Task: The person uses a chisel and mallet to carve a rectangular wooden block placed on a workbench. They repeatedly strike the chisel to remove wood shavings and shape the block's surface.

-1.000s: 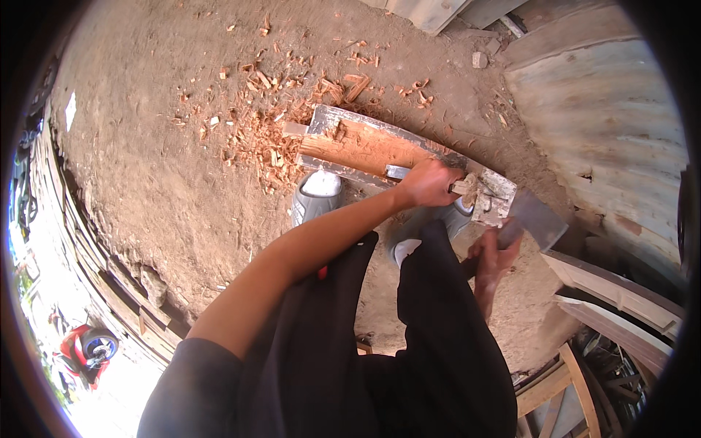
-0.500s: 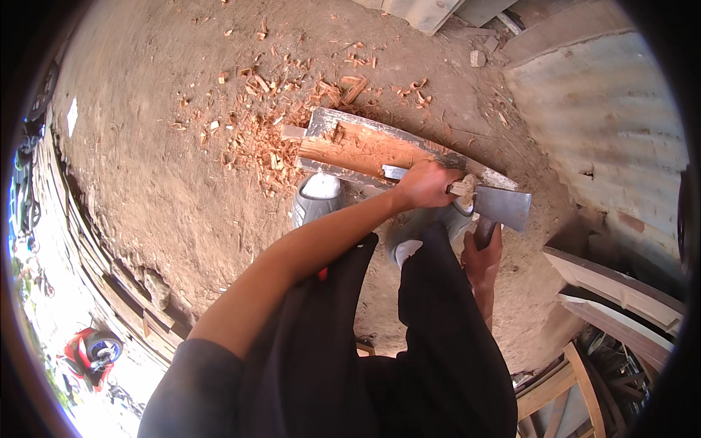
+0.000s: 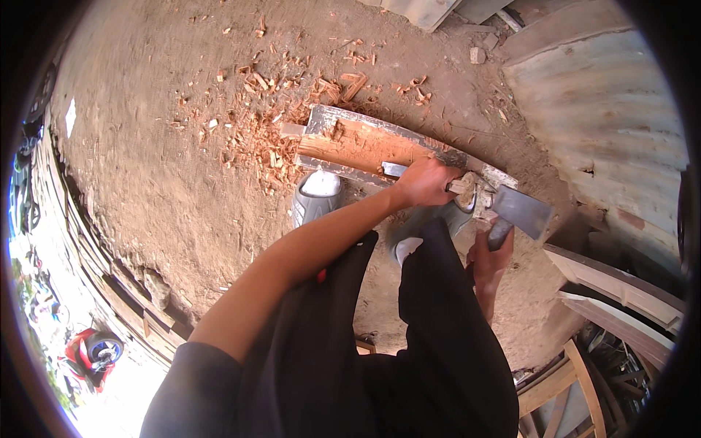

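Observation:
My left hand (image 3: 429, 181) is closed around a chisel (image 3: 394, 169), its metal blade pointing left into the hollow of a long wooden piece (image 3: 365, 146). The chisel's frayed wooden handle end (image 3: 463, 186) sticks out on the right side of the fist. In my right hand (image 3: 491, 257) is the handle of a hatchet (image 3: 523, 212) with a broad flat metal head. A small gap separates that head from the chisel's handle end. The wooden piece has worn, whitish-dark sides and freshly cut orange-brown wood inside. My feet, in grey shoes (image 3: 318, 201), are against its near side.
Wood chips (image 3: 274, 157) are scattered over the dirt floor (image 3: 161, 182) at the left and beyond the piece. Corrugated metal sheet (image 3: 606, 117) stands at the right, above stacked wooden boards (image 3: 613, 285). A wooden frame (image 3: 558, 390) is at lower right, a red motorcycle (image 3: 91, 354) at far left.
My right hand has swung the hatchet to the right, away from the chisel's handle end. The left hand and chisel have stayed nearly in place.

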### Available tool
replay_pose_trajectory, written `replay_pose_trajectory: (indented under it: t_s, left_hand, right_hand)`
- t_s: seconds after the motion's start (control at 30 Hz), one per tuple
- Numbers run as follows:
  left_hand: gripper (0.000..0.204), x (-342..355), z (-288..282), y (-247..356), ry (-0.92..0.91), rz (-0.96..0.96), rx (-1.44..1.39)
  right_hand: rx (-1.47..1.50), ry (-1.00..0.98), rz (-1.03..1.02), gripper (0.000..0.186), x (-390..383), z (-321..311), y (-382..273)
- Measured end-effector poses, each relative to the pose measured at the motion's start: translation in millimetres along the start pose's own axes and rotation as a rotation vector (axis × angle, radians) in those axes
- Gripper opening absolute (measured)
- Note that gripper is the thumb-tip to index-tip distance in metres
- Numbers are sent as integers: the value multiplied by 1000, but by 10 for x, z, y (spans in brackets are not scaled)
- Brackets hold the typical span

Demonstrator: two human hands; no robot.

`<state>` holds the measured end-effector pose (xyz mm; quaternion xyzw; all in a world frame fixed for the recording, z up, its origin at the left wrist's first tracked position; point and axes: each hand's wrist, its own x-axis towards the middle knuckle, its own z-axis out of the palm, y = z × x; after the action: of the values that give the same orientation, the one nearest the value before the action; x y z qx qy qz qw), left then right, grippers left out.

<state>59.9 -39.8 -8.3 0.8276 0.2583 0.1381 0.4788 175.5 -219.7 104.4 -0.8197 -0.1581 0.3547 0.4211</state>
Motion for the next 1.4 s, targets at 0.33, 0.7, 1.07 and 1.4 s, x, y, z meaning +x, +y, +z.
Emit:
replay_pose_trajectory:
  t_s: [0.33, 0.7, 1.07, 1.4]
  left_hand:
    - [28, -34, 32, 0, -36, 26, 17]
    - [28, 8, 25, -12, -62, 18, 64]
    - [28, -23, -1, -5, -77, 3, 61]
    - [28, -56, 20, -30, -98, 43, 102]
  right_hand:
    - [-43, 44, 18, 30, 51, 75, -87]
    - [332, 114, -100, 26, 122, 58, 224]
    - [66, 39, -25, 29, 60, 67, 86]
    - [135, 147, -107, 27, 23, 116, 143]
